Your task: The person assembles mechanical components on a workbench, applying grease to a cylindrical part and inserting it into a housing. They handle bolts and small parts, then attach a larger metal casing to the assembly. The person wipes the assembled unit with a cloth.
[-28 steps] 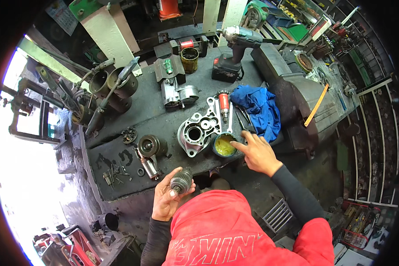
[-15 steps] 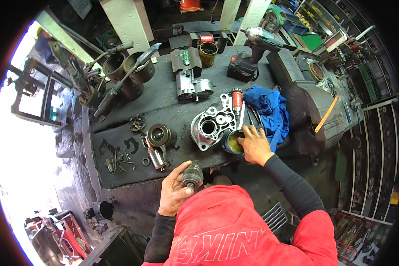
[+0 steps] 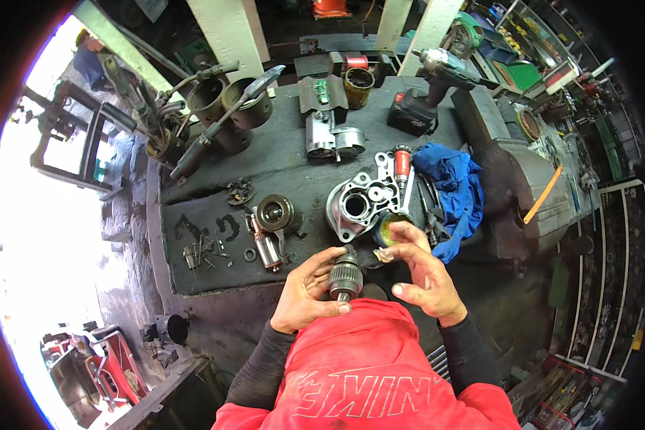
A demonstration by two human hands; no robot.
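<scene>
My left hand (image 3: 301, 292) grips a dark, ribbed starter drive gear (image 3: 345, 276) by its two ends, upright in front of my red shirt. To its right my right hand (image 3: 431, 281) is raised with fingers apart, and a dab of yellowish grease (image 3: 384, 254) shows at a fingertip. Partly hidden behind that hand is a tub of yellow grease (image 3: 387, 231) on the bench. Beside the tub lies a silver cast-metal housing (image 3: 342, 208) with a round bore. The right hand and the gear are apart.
On the dark bench (image 3: 279, 179) stand a silver motor part (image 3: 322, 136), a round steel part (image 3: 276, 213), a silver cylinder (image 3: 266, 251) and several small screws (image 3: 209, 251). Rightward are a blue cloth (image 3: 451, 183), a red-handled tool (image 3: 402, 163), a cordless impact wrench (image 3: 426, 100) and a vise (image 3: 519, 190).
My right hand has come out of the grease tub and back toward the gear, with grease on a fingertip. My left hand, still holding the gear, has shifted slightly right.
</scene>
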